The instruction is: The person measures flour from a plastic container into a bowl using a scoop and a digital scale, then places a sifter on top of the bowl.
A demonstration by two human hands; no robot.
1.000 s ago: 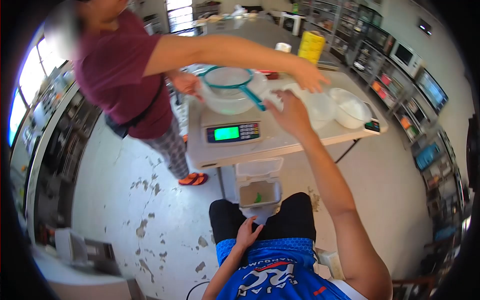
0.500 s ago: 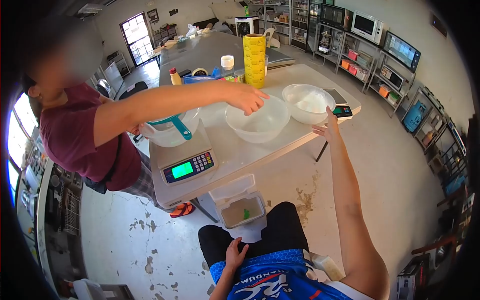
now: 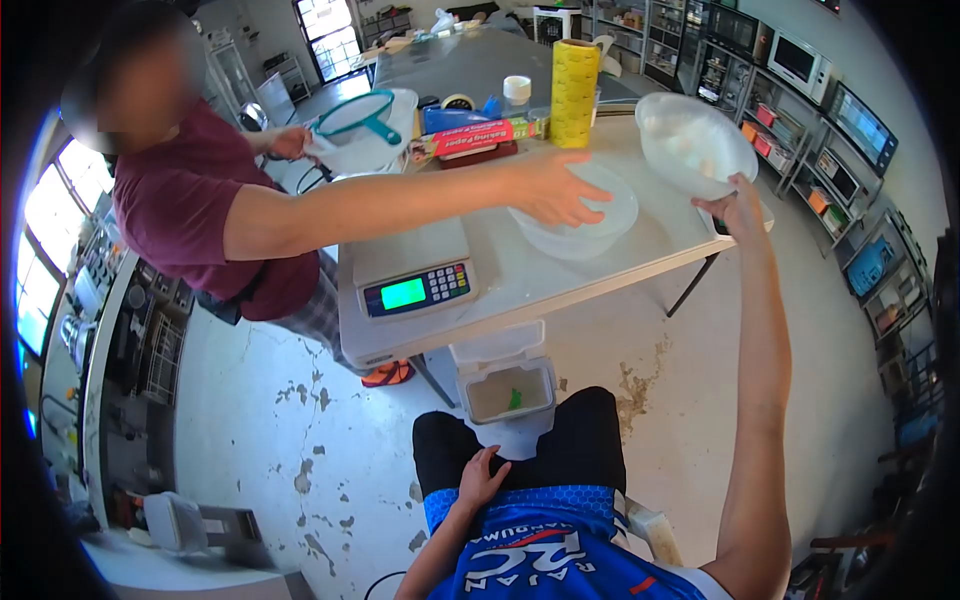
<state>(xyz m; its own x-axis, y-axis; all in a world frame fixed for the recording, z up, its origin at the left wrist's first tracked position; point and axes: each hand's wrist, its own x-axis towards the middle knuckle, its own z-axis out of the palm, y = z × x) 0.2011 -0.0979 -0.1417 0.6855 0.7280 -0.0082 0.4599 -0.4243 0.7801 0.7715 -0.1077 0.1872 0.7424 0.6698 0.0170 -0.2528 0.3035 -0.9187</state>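
Bowl (image 3: 697, 145) tilts, rim clamped in right hand (image 3: 735, 210); left hand (image 3: 482, 478), loosely spread, rests on lap (image 3: 545, 450) below that grip.

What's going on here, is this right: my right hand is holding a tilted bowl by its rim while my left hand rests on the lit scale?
Not quite: the head view shows your left hand resting on your lap, not on the lit scale. Your right hand is indeed holding the tilted bowl by its rim.
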